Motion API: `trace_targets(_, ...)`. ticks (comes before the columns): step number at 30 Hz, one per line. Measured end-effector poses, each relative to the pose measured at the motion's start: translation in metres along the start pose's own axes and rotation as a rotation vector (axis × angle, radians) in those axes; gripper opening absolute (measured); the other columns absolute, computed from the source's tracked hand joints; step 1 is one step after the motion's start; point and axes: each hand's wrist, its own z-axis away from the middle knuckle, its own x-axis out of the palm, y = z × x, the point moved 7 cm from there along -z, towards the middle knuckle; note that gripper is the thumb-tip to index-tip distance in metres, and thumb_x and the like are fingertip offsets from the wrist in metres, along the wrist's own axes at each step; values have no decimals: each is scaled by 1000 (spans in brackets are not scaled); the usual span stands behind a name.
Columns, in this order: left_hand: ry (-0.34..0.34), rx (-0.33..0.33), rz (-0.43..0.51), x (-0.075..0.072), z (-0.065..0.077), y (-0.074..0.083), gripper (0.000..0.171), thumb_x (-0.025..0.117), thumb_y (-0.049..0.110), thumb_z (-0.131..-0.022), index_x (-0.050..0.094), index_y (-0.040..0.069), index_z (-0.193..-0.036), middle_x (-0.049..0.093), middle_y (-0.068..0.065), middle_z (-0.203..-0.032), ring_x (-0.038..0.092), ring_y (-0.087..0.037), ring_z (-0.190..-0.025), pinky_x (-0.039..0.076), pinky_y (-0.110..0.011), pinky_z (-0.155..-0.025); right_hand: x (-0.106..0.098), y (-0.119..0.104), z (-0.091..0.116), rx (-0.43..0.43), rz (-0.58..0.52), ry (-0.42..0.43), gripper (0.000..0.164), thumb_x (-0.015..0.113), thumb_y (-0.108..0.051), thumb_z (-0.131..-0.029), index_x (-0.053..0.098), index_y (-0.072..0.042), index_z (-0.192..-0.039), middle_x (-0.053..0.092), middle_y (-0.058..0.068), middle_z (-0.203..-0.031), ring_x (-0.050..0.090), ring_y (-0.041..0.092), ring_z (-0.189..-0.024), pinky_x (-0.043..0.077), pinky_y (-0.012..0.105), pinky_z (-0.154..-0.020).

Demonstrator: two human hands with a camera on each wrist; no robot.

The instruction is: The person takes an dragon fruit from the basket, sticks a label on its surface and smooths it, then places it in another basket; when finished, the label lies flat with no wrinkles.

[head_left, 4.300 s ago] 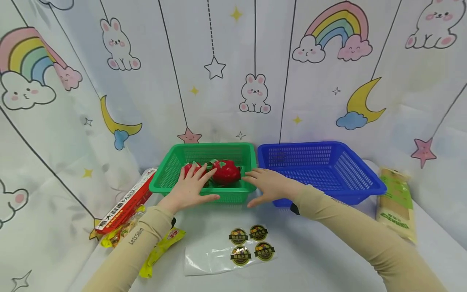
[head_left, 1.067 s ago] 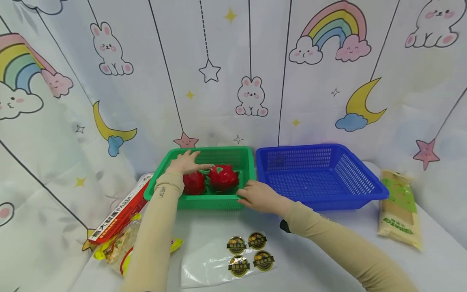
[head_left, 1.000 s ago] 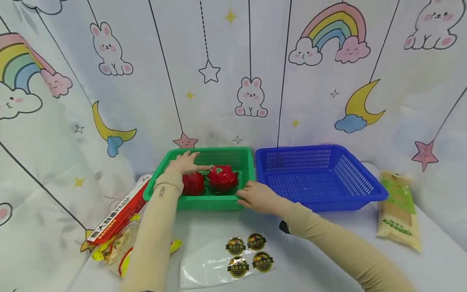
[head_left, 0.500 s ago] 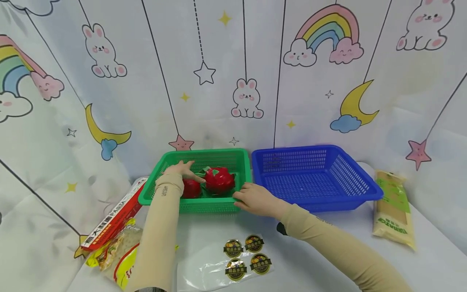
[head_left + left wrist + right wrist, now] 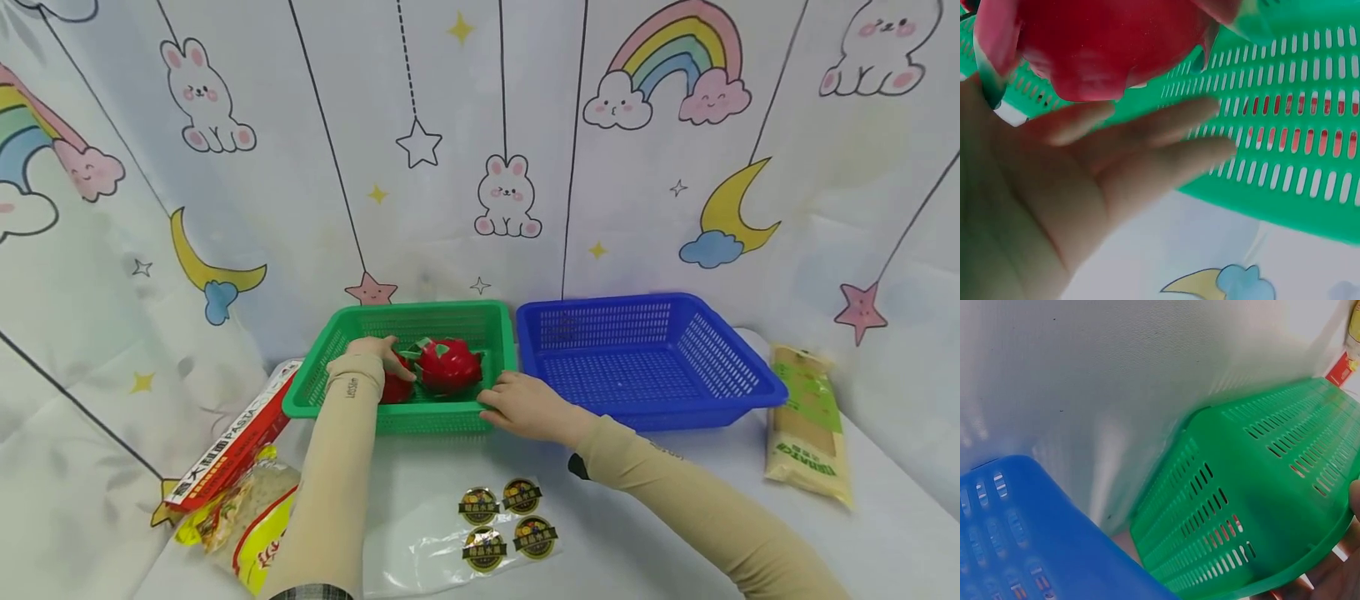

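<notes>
Two red dragon fruits with green-tipped scales lie in the green basket (image 5: 420, 421). My left hand (image 5: 375, 352) reaches over the left dragon fruit (image 5: 396, 388) and partly hides it. In the left wrist view the fingers of that hand (image 5: 1079, 178) are extended below a dragon fruit (image 5: 1107, 47), near the slotted wall; contact is unclear. The other dragon fruit (image 5: 450, 367) lies to the right. My right hand (image 5: 531, 407) grips the basket's front right corner; its fingers (image 5: 1329, 578) show at the rim in the right wrist view.
A blue basket (image 5: 652, 417) stands to the right, with a yellow-green packet (image 5: 808, 425) beyond it. At left lie a red pasta box (image 5: 236, 446) and a yellow noodle packet (image 5: 258, 521). Round fruit stickers (image 5: 483, 547) on a clear sheet lie in front.
My left hand has moved from above the basket's front down onto the left dragon fruit, then slightly right. The right hand has gone from beside the basket to gripping its corner.
</notes>
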Motion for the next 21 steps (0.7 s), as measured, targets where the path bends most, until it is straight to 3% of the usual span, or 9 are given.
trace_targets(6, 27, 92, -110, 7, -2, 8, 81, 69, 38, -80, 28, 12, -146, 32, -24, -144, 35, -43, -128, 35, -58, -99, 1, 0, 0, 6, -22, -4, 22, 49, -31, -96, 62, -16, -104, 67, -2, -92, 57, 18, -94, 45, 33, -93)
trace_targets(10, 25, 141, -160, 7, -4, 11, 79, 69, 37, -81, 30, 9, -144, 36, -25, -141, 37, -43, -127, 38, -55, -98, 0, 1, 1, 26, -35, -8, 23, 49, -32, -95, 63, -15, -104, 67, -2, -92, 57, 18, -94, 46, 34, -92)
trace_targets(18, 19, 125, -43, 12, -4, 5, 88, 76, 34, -75, 28, 11, -145, 31, -26, -143, 34, -42, -127, 35, -61, -94, -1, -2, 2, 17, -26, -5, 22, 49, -32, -95, 62, -16, -102, 66, -2, -90, 57, 18, -92, 46, 32, -86)
trace_targets(21, 22, 153, -41, 11, -2, 6, 86, 76, 31, -75, 29, 10, -144, 32, -26, -142, 34, -42, -127, 37, -59, -95, -1, -1, 0, 11, -20, -3, 22, 49, -32, -96, 62, -16, -102, 66, -2, -91, 57, 17, -92, 46, 31, -87)
